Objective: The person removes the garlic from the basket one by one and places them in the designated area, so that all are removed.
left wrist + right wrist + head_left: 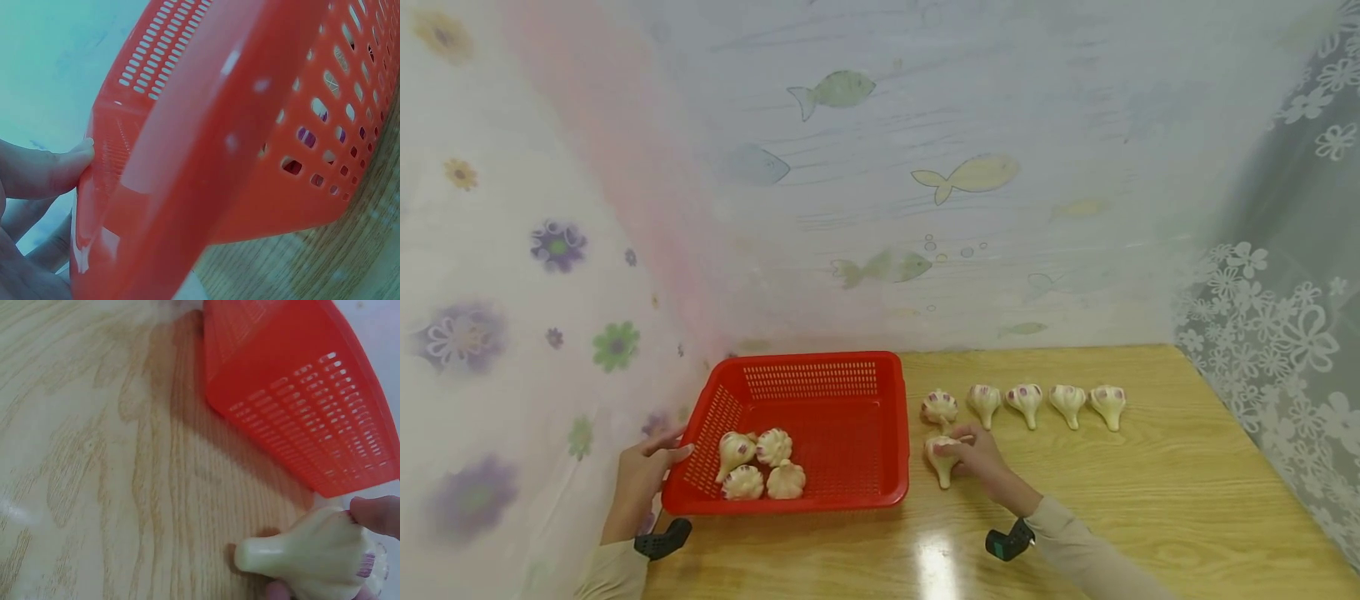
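Observation:
A red plastic basket (pixel 790 505) with slotted walls stands on the table. Its left rim is held by my left hand (pixel 640 475); in the left wrist view the thumb (pixel 47 167) presses on the rim with fingers behind it. Inside, several garlic bulbs (pixel 786 481) cluster at the near left. Just right of the basket, my right hand (pixel 983 463) grips a cream garlic bulb (pixel 942 458) with purple marks. In the right wrist view that bulb (pixel 312 553) lies low over the wood, its stem pointing away from the palm, fingers on both sides.
Behind the right hand, another garlic bulb (pixel 939 406) sits beside the basket, followed by a row of several bulbs (pixel 1025 402) toward the right. The wooden table (pixel 1165 500) meets a fish-printed curtain (pixel 865 208) at the back. A flowered curtain (pixel 550 333) hangs close on the left.

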